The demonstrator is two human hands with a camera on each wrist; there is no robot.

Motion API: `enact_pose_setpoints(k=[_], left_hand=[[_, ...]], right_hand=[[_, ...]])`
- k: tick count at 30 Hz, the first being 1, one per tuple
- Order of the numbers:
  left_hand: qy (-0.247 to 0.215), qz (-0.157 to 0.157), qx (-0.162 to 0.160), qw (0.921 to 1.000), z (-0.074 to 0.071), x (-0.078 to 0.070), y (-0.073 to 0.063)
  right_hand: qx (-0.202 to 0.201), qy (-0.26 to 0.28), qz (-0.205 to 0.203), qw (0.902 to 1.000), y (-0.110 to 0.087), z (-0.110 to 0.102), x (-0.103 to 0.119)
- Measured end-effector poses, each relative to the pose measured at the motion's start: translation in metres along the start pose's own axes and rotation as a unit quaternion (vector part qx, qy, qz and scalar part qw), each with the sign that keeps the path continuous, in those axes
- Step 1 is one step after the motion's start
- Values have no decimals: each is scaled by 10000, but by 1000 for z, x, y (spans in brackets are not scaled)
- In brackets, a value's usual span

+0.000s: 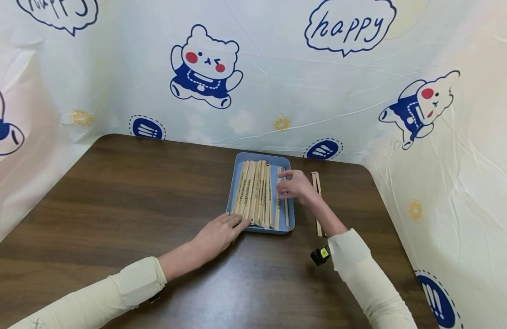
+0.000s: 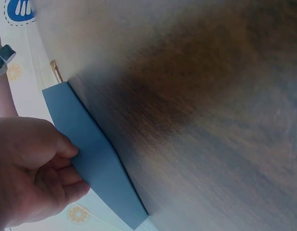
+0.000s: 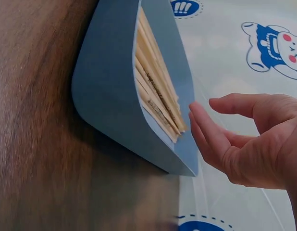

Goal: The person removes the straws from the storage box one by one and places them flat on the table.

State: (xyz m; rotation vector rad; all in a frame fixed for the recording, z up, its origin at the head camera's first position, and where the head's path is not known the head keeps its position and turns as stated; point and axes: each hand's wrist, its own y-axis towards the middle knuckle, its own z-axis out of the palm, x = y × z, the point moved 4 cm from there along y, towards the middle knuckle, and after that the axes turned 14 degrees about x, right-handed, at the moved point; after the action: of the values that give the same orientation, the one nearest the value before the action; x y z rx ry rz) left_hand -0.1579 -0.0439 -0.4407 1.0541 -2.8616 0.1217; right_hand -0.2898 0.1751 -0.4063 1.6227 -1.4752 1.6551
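The tray (image 1: 274, 231) is gripped by the left hand (image 1: 217, 234). The right hand (image 1: 295, 185) is held near sticks (image 1: 255, 192), fingers parted.

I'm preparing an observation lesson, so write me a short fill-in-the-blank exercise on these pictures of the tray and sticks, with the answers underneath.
1. The tray holding the wrapped sticks is coloured ____.
2. The person's ____ hand touches the tray's near-left corner.
3. In the head view, the loose sticks on the table lie to the ____ of the tray.
4. The speech bubble on the backdrop reads "____".

Missing words: blue; left; right; happy.
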Motion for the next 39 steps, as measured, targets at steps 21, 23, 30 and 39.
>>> enact_pose_setpoints(k=[21, 23, 30, 39], left_hand=[[26, -3, -62, 10000, 0, 1, 0], [26, 12, -95, 10000, 0, 1, 0], [-29, 14, -25, 10000, 0, 1, 0], [137, 10, -163, 9998, -1, 1, -2]], right_hand=[[-141, -483, 337, 9982, 29, 17, -18], [-152, -429, 365, 9983, 31, 18, -18], [-319, -661, 482, 9961, 39, 22, -19], [-417, -1050, 501, 9923, 42, 25, -22]])
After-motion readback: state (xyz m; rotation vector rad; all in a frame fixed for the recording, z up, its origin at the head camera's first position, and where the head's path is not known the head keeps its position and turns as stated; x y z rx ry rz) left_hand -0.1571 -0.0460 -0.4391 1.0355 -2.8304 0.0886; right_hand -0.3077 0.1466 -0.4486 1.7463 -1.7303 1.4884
